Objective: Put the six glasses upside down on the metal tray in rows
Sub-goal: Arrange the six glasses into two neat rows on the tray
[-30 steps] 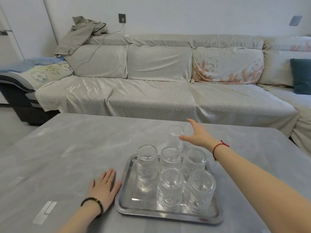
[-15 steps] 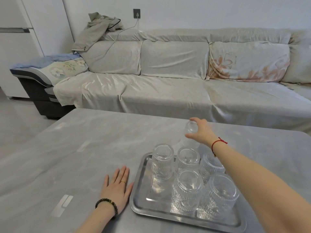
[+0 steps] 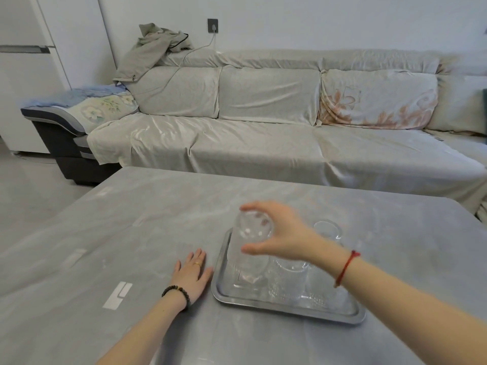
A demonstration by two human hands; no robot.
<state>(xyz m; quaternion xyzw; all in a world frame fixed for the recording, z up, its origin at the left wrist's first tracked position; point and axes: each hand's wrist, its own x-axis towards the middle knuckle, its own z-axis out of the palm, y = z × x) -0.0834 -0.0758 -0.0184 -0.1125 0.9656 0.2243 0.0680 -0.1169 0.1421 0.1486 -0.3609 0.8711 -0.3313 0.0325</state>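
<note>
You are holding the last glass base-up in your right hand, fingers curled around its base, its long axis hanging upright over the open near-left slot of the metal tray, while your left hand is resting flat on the counter, beside the tray's left edge.

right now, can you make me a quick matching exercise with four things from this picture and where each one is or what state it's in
Things:
1. left hand
2. right hand
3. flat silver metal tray
4. crumpled grey jacket

States:
A. draped over the sofa back
B. lies on the table and bears glasses
C. flat on the table beside the tray
D. holds an upturned clear glass above the tray

Pairs: 1-C, 2-D, 3-B, 4-A
</note>
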